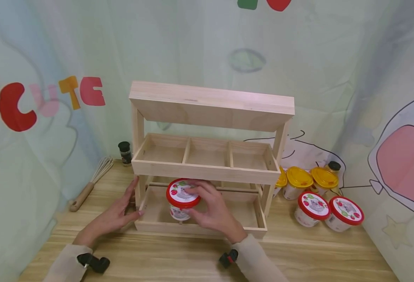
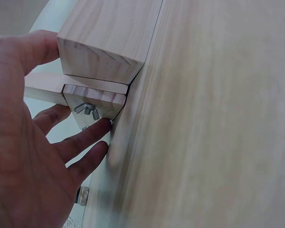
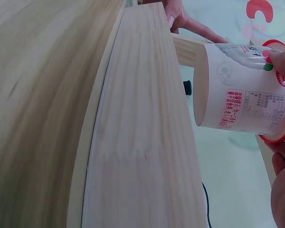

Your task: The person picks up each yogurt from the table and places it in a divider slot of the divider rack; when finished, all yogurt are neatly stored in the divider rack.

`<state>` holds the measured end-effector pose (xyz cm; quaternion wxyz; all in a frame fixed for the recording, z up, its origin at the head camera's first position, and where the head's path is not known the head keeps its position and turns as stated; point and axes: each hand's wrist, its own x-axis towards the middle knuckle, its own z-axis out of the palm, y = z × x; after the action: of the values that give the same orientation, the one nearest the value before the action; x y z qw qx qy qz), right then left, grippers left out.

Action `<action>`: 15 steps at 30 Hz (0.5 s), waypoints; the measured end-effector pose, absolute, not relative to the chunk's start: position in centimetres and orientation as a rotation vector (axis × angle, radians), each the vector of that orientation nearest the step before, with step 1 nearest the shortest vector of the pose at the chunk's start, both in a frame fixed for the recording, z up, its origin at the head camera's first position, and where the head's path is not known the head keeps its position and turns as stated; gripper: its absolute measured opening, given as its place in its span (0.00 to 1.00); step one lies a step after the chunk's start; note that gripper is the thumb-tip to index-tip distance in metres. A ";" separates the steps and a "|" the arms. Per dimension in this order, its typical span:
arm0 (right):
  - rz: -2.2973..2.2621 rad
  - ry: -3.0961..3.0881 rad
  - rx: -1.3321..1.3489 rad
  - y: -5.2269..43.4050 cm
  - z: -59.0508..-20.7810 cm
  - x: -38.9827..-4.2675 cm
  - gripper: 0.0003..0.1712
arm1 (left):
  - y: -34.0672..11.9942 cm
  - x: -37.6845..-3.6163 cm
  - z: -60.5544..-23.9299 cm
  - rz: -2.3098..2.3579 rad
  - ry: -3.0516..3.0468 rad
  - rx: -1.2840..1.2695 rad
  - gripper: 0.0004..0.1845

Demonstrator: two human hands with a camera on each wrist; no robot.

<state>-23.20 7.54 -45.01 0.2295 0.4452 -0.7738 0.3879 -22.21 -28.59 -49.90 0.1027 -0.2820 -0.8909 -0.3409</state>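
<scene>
Holding a red-lidded cup (image 1: 183, 199) by its lid and side, the right hand (image 1: 212, 209) keeps it just above the floor of the wooden rack's (image 1: 207, 168) lower tray, left of centre. The left hand (image 1: 116, 213), fingers straight and gripping nothing, braces the rack's near-left post. The cup could well clip the upper tray's front edge and tip, since clearance looks tight.

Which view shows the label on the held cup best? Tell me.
The right wrist view: the cup lies sideways with its printed side label facing the camera. The head view shows mostly its red lid in the right hand. The left wrist view misses it.
</scene>
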 end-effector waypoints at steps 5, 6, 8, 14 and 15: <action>1.075 -2.104 1.243 6.7 -45.2 -23.3 0.27 | -28.6 -22.3 -50.0 -1.025 -2.637 -0.828 0.62; 1.072 -2.098 1.244 6.6 -45.2 -23.3 0.27 | -28.6 -22.3 -50.0 -1.028 -2.639 -0.825 0.63; 1.072 -2.087 1.243 6.2 -45.3 -23.4 0.26 | -28.6 -22.3 -50.1 -1.036 -2.641 -0.823 0.63; 1.077 -2.086 1.248 5.1 -45.4 -23.7 0.26 | -28.6 -22.3 -50.0 -1.042 -2.664 -0.802 0.63; 1.076 -2.098 1.247 5.0 -45.4 -23.7 0.26 | -28.6 -22.3 -50.0 -1.040 -2.667 -0.798 0.63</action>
<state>-23.70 4.98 -45.43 0.2351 0.4544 -0.7646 0.3920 -22.27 -28.59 -50.01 0.0849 -0.2674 -0.8942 -0.3487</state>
